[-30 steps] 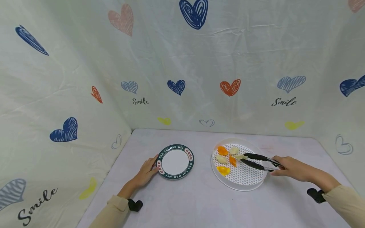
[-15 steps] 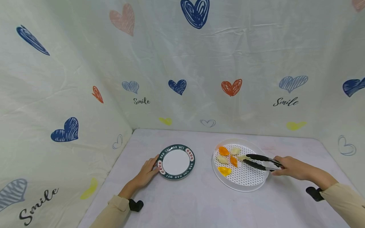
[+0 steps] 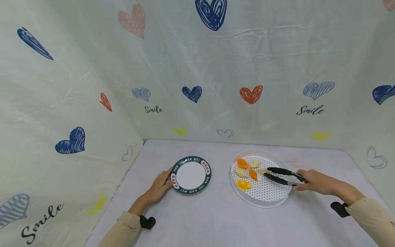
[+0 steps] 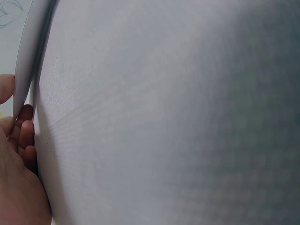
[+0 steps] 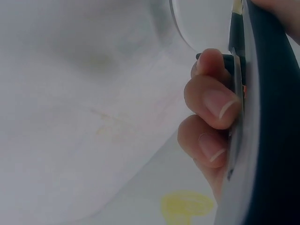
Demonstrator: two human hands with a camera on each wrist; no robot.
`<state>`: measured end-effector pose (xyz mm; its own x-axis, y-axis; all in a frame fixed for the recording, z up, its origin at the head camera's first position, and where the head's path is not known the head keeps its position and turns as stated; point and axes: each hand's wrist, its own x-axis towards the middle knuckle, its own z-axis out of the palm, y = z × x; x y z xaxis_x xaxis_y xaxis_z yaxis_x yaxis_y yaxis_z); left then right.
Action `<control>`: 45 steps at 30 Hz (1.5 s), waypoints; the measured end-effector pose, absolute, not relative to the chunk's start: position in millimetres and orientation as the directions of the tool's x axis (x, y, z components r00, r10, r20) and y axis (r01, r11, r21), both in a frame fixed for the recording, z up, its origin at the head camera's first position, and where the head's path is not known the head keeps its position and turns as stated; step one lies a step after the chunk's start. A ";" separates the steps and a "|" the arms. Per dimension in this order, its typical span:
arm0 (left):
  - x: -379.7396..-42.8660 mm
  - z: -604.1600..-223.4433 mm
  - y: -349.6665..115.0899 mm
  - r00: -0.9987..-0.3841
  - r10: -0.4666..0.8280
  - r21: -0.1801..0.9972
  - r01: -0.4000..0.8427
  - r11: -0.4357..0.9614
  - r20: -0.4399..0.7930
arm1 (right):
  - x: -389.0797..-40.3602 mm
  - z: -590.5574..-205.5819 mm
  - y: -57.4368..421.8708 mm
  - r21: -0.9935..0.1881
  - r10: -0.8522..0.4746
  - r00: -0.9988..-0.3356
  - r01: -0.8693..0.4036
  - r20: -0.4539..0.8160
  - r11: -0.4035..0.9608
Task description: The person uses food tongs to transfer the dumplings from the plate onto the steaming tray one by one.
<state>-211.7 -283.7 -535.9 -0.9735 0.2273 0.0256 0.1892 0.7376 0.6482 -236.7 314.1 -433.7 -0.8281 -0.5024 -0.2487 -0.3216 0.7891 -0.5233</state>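
My left hand (image 3: 162,184) holds the near-left rim of a round plate (image 3: 206,178) with a dark green lettered border and a bare white middle. In the left wrist view the thumb and fingers (image 4: 24,133) pinch that rim (image 4: 27,65). My right hand (image 3: 310,182) grips black tongs (image 3: 281,175), and its fingers (image 5: 211,101) wrap the handle (image 5: 269,122). The tong tips sit around a pale dumpling (image 3: 262,170) on a white perforated tray (image 3: 268,195). More orange (image 3: 242,163) and pale (image 3: 240,172) dumplings lie on the tray's left part.
The plate and tray stand side by side on a white cloth-covered table (image 3: 216,212). Cloth walls printed with hearts (image 3: 250,94) close in the left, back and right sides. Both forearms wear beige sleeves (image 3: 370,212).
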 end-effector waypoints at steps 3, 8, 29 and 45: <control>-211.4 -535.3 -283.6 -0.974 0.227 0.647 0.187 0.739 0.023 | -237.1 -431.8 313.4 -0.533 -0.494 -0.828 -0.301 -0.265 0.791; -211.2 -534.3 -283.4 -0.974 0.226 0.652 0.180 0.737 0.014 | -236.3 -428.4 313.3 -0.561 -0.474 -0.832 -0.254 -0.289 0.788; -211.2 -532.3 -282.1 -0.975 0.220 0.653 0.173 0.737 0.010 | -227.3 -419.7 300.5 -0.551 -0.477 -0.879 -0.391 -0.014 0.737; -209.3 -531.3 -281.7 -0.976 0.218 0.652 0.176 0.737 0.017 | -229.9 -425.8 274.3 -0.520 -0.440 -0.897 -0.389 0.027 0.760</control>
<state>-209.3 -281.7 -531.3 -0.9757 0.2184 0.0166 0.1761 0.7373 0.6522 -229.9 274.3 -425.8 -0.8974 -0.4403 0.0272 -0.3888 0.7603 -0.5203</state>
